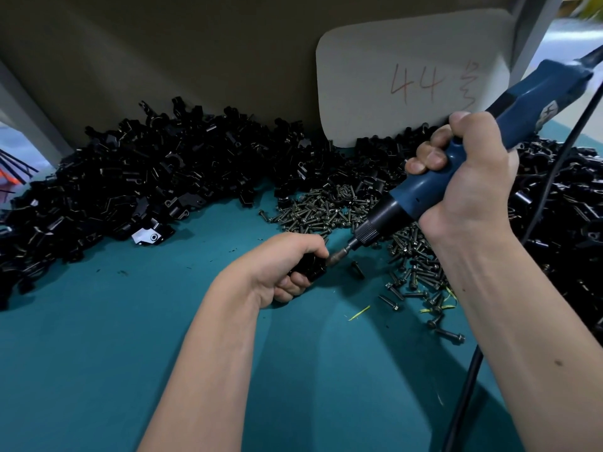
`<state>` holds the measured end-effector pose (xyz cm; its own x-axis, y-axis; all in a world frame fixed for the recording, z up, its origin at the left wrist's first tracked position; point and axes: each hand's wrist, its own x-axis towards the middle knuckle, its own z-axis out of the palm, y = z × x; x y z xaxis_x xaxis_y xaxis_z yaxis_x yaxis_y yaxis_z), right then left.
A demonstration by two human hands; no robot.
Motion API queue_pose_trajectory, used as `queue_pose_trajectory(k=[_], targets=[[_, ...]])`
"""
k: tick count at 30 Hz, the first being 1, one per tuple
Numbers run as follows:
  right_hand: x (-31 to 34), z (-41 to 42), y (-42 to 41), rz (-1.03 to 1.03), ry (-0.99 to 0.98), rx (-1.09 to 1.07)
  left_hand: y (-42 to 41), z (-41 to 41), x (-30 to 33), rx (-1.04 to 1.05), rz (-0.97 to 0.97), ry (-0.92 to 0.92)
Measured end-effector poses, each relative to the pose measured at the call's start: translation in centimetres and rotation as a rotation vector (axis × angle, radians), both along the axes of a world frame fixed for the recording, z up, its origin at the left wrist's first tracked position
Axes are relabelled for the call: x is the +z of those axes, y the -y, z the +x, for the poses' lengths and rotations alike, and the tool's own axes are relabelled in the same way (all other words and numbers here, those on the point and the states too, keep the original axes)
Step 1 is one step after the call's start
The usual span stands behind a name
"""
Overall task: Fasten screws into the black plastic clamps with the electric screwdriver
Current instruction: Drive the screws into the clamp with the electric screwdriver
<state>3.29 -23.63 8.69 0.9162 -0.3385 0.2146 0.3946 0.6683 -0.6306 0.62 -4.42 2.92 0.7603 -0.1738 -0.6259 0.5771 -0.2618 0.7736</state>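
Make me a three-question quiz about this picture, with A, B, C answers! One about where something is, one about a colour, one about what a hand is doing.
1. Where is the loose pile of screws?
A. On the teal table top, beyond the left hand
B. In a box
C. On the white card

2. What colour is the electric screwdriver body?
A. Red
B. Blue
C. Yellow

3. What is the left hand doing?
A. Lying flat
B. Pointing
C. Gripping a black clamp

Answers:
1 A, the screws lie on the teal surface.
2 B, the body in the right hand is blue.
3 C, the fingers curl round the clamp at the bit.
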Motion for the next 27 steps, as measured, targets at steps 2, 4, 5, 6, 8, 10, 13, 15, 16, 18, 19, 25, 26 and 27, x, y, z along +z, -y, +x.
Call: queue_pose_trajectory(k=[2,4,5,6,8,10,13,15,16,18,19,25,26,27], targets=[[0.0,0.0,-0.1,0.001,0.01,0.004,0.0,0.0,0.0,0.012,-0.005,0.005],[-0.1,0.0,-0.1,0.006,0.008,0.0,0.0,0.0,0.0,0.012,-0.001,0.014],[-0.2,0.0,-0.1,0.01,0.003,-0.003,0.0,0.0,0.0,0.011,-0.001,0.016],[-0.2,0.0,-0.1,0.016,-0.002,-0.004,0.0,0.0,-0.1,0.014,-0.001,0.016],[-0.4,0.0,-0.1,0.033,-0.014,-0.001,0.0,0.0,0.0,0.019,0.0,0.016],[-0.5,0.1,-0.1,0.046,-0.024,0.003,0.0,0.0,0.0,0.01,0.008,0.021],[-0.7,0.3,0.0,0.056,-0.034,0.005,0.1,-0.1,0.1,0.004,0.011,0.021],[-0.8,0.4,0.0,0.06,-0.042,0.006,0.1,-0.1,0.1,0.0,0.014,0.026],[-0.9,0.4,0.0,0.061,-0.044,0.006,0.1,-0.1,0.1,-0.002,0.013,0.028],[-1.0,0.5,0.1,0.067,-0.046,0.003,0.1,-0.1,0.1,0.001,0.011,0.033],[-1.0,0.5,0.1,0.071,-0.047,0.004,0.1,-0.1,0.0,0.002,0.015,0.036],[-1.3,0.5,0.0,0.084,-0.036,0.011,0.1,-0.1,0.0,0.001,0.018,0.051],[-1.3,0.5,0.0,0.084,-0.035,0.012,0.1,-0.2,0.0,-0.001,0.023,0.054],[-1.3,0.5,0.0,0.086,-0.031,0.012,0.1,-0.2,0.0,-0.002,0.025,0.056]])
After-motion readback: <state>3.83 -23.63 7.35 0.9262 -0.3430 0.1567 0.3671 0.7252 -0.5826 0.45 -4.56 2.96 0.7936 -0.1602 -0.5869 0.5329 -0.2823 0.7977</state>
